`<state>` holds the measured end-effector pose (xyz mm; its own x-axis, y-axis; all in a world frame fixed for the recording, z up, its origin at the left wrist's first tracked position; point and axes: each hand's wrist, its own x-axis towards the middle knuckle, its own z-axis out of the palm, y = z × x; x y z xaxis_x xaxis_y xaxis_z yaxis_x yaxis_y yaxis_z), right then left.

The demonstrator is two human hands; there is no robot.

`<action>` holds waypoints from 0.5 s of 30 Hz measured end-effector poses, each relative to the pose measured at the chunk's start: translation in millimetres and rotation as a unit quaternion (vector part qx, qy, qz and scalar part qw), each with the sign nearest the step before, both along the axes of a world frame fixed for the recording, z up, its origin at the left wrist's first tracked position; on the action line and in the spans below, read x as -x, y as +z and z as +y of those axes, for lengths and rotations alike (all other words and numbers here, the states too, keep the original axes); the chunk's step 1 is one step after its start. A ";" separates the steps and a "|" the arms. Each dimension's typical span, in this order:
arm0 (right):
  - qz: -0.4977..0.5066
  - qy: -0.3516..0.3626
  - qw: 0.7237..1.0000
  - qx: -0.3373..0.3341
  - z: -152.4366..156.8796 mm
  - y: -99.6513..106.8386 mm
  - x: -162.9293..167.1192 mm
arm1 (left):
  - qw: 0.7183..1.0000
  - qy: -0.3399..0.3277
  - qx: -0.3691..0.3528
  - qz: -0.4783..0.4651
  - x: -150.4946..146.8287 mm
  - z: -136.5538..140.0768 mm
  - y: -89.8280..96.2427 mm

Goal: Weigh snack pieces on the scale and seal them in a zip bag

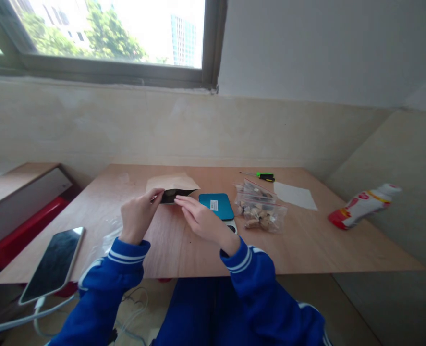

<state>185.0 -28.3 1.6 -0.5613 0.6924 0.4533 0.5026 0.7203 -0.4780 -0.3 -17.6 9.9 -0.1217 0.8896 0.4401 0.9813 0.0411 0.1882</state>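
Both hands on a kraft pouch lying mid-table, mouth open and dark inside. Left hand pinches the pouch's near-left edge, fingers closed on it. Right hand mostly flat, fingertips at the pouch opening; can't tell if it grips. Just right: teal scale, then a clear bag of small pieces. Phone at the left table edge.
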 end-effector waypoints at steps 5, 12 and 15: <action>-0.190 -0.030 0.981 -0.040 10.3 -0.8 36.0 | 0.998 0.000 -0.059 -0.034 2.0 -6.6 -2.3; -0.251 -0.097 0.959 0.089 16.4 2.0 39.5 | 0.987 -0.064 -0.114 -0.097 -6.3 -17.8 -30.2; -0.230 -0.134 0.960 0.086 38.9 -3.4 54.9 | 0.983 -0.094 -0.138 -0.082 -15.6 -28.0 -38.6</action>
<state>130.1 10.6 -1.9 -0.4660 0.8823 0.0666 0.8453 0.4661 -0.2612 15.3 -45.6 -28.8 -0.0553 0.7524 0.6564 0.9224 -0.2132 0.3221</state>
